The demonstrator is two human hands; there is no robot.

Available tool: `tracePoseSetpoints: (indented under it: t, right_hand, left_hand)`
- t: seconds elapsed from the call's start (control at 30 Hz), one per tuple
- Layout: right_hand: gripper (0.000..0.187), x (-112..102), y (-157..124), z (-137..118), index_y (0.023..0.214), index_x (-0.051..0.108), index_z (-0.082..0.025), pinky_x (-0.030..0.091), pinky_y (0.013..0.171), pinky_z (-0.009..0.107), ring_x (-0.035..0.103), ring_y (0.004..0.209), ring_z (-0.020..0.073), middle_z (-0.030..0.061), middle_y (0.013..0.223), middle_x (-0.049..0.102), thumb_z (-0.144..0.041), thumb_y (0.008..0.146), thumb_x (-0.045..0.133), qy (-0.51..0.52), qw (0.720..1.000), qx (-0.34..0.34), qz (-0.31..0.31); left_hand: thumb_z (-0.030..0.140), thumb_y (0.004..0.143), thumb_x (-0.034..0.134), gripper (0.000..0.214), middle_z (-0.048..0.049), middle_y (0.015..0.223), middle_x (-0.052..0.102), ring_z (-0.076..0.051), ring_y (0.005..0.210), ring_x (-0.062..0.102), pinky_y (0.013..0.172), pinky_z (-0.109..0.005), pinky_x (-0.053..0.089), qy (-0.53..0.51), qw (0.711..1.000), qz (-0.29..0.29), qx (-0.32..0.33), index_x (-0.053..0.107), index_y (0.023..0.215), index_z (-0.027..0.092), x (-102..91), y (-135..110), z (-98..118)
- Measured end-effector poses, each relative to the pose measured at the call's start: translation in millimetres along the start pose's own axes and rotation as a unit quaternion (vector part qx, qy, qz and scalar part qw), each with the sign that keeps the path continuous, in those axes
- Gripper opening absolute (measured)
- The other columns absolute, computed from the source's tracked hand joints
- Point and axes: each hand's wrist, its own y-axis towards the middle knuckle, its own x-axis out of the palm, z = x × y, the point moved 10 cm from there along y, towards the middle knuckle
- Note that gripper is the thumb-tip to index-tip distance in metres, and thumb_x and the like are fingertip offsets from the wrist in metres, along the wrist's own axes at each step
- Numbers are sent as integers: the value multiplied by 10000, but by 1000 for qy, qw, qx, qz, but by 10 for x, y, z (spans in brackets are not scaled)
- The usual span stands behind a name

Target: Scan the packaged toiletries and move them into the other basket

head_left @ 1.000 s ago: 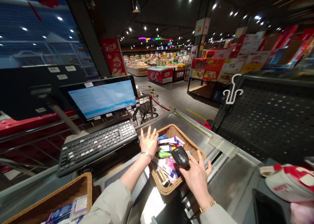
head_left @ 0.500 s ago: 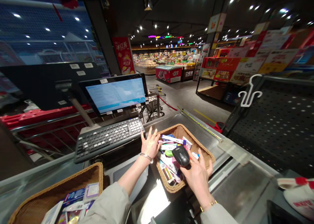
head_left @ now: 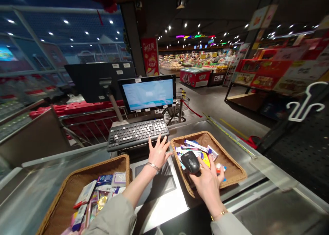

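Note:
My right hand (head_left: 208,184) grips a black handheld barcode scanner (head_left: 190,162) over the near left side of a wicker basket (head_left: 232,164) that holds several small packaged goods (head_left: 195,146). My left hand (head_left: 158,153) hovers with its fingers spread between that basket's left rim and the grey keyboard (head_left: 137,132), holding nothing. A bracelet sits on each wrist.
A second wicker basket (head_left: 74,183) with several packets lies at the near left. A lit till screen (head_left: 147,93) stands behind the keyboard, and a flat scanner plate (head_left: 156,180) lies in the steel counter between the baskets. A dark perforated rack (head_left: 303,142) stands at right.
The view has swung left, so the near-left basket shows more fully. My left hand has come off the right basket's rim and now hangs over the gap beside the keyboard. The scanner stays in my right hand.

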Motion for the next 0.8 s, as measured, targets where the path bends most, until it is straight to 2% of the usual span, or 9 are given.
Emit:
tracePoseSetpoints:
  t: [0.5, 0.67, 0.8]
  right_hand:
    - [178, 171, -178, -799, 839, 722, -273, 79, 1092, 608, 330, 1367, 338, 17, 1217, 669, -330, 749, 579, 53, 994, -92, -6]
    - [172, 329, -273, -1050, 827, 715, -249, 104, 1103, 612, 324, 1374, 335, 47, 1229, 659, -299, 735, 579, 56, 989, -129, -39]
    - [176, 416, -335, -1241, 837, 711, -256, 81, 1105, 626, 295, 1391, 333, 31, 1255, 646, -296, 745, 566, 69, 983, -153, -67]
  left_hand:
    - [468, 872, 570, 449, -90, 1458, 486, -341, 1431, 288, 1112, -743, 23, 35, 995, -3, -98, 570, 1293, 311, -323, -857, -824]
    - [461, 869, 578, 454, -95, 1452, 491, -341, 1430, 289, 1117, -731, 26, 50, 988, -5, -143, 567, 1299, 315, -395, -1212, -1133]
    - [439, 890, 551, 425, -83, 1458, 484, -324, 1431, 294, 1120, -723, 7, 54, 982, -15, -181, 562, 1298, 319, -444, -1493, -1382]
